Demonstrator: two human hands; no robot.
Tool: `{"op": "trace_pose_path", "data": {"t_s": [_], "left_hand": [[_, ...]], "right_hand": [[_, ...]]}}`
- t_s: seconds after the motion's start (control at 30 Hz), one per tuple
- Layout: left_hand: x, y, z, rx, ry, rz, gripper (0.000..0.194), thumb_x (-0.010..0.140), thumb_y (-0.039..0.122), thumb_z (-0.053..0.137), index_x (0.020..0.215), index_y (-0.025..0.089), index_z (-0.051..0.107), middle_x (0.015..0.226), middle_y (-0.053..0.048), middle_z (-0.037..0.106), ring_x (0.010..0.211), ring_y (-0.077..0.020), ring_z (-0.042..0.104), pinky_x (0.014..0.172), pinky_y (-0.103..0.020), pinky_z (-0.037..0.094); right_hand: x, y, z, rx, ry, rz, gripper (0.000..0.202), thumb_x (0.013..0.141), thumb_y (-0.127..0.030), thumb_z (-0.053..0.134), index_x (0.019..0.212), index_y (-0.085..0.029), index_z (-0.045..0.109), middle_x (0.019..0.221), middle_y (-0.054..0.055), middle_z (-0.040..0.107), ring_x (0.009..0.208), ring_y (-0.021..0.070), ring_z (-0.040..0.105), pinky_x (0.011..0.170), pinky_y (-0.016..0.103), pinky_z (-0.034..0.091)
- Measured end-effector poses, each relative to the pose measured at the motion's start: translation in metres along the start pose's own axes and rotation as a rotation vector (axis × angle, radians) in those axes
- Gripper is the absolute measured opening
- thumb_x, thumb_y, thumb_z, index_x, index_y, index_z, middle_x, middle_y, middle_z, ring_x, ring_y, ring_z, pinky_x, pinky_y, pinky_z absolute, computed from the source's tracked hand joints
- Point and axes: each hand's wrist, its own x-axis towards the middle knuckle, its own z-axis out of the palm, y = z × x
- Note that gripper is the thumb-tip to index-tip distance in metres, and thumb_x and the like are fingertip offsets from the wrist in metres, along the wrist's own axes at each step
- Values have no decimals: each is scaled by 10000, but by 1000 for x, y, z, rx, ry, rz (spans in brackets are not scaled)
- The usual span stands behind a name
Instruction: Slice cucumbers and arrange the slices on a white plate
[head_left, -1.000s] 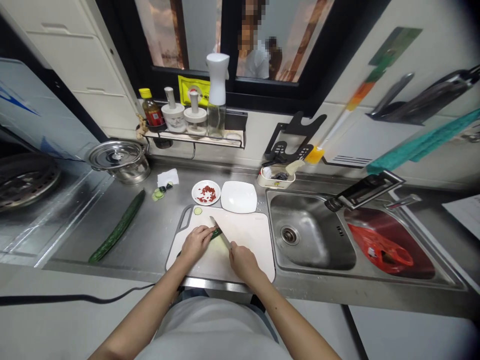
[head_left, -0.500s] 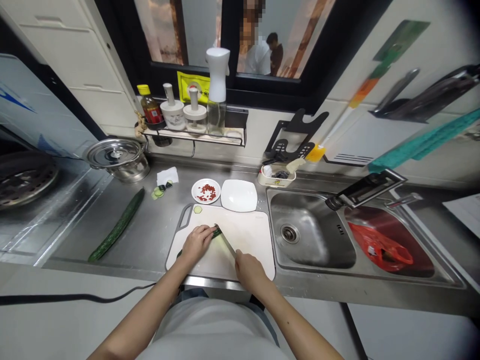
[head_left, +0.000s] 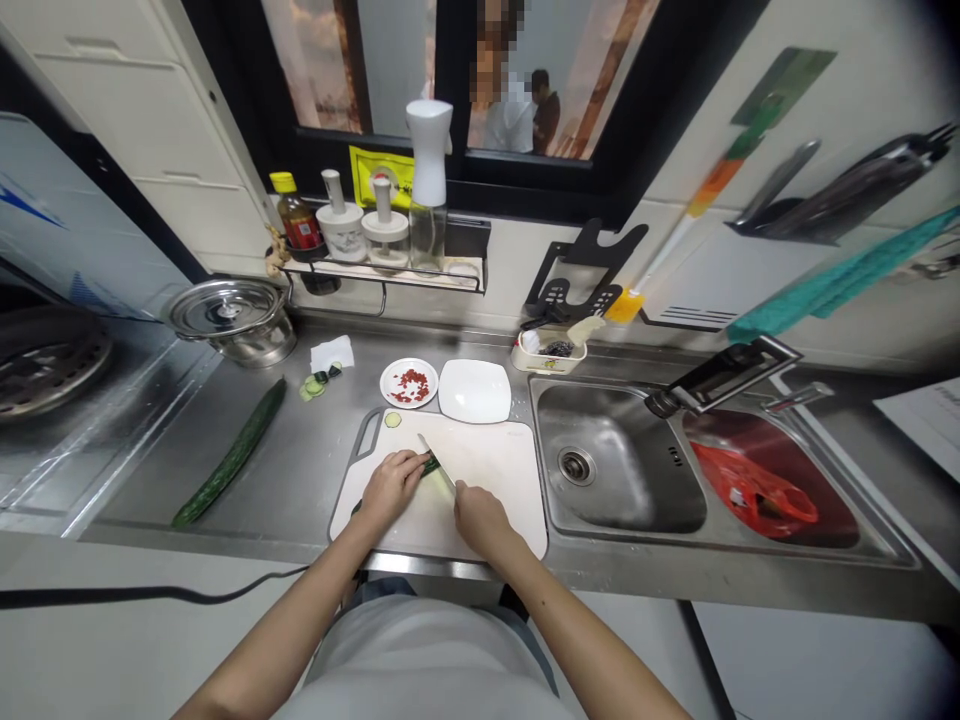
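Observation:
My left hand (head_left: 395, 484) is closed over a cucumber (head_left: 430, 464) on the white cutting board (head_left: 495, 490), covering most of it; only its dark green end and a bit near the wrist show. In my right hand (head_left: 480, 518) is a kitchen knife (head_left: 439, 460), gripped by the handle, its blade slanting up and left right beside the cucumber's end. A round cucumber slice (head_left: 392, 420) lies at the board's upper left. A second, whole cucumber (head_left: 232, 455) rests on the steel counter to the left.
Behind the board stand a small plate with red bits (head_left: 388, 386) and a white square plate (head_left: 475, 390). Cucumber scraps (head_left: 313, 386) lie by a white tissue (head_left: 332, 353). A lidded steel pot (head_left: 259, 338) is at left; a double sink (head_left: 622, 510) adjoins on the right.
My right hand and the knife have shifted up and left, so more of the blade's tip reaches past the cucumber's end. My left hand stays on the cucumber. The view has shifted slightly.

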Motion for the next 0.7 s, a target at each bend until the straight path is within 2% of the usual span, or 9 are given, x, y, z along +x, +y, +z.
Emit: {"op": "trace_pose_path", "data": {"t_s": [0.33,0.57,0.7], "left_hand": [[1,6,-4,-12,-11,-24,295,932,272,463,1148,257,664,985,-56,658,917,-178,572,824,-314,471],[0,3,-2,-5,0,-8,288,930,269,468,1136,251,669,979,-56,660,909,-177,575,816,-306,470],[0,3,-1,-4,4,-16,283,932,271,467,1126,246,672,977,-52,661,912,-177,574,818,-308,469]], "right_hand": [[-16,2,-3,-12,-63,48,324,905,-91,332,1137,-122,556,969,163,677,972,231,642,751,295,440],[3,-2,1,10,1,3,344,908,-82,301,1114,-108,575,970,174,681,962,226,649,777,305,458],[2,-1,2,7,-8,3,336,908,-85,310,1116,-109,573,963,170,683,964,228,650,773,305,462]]}}
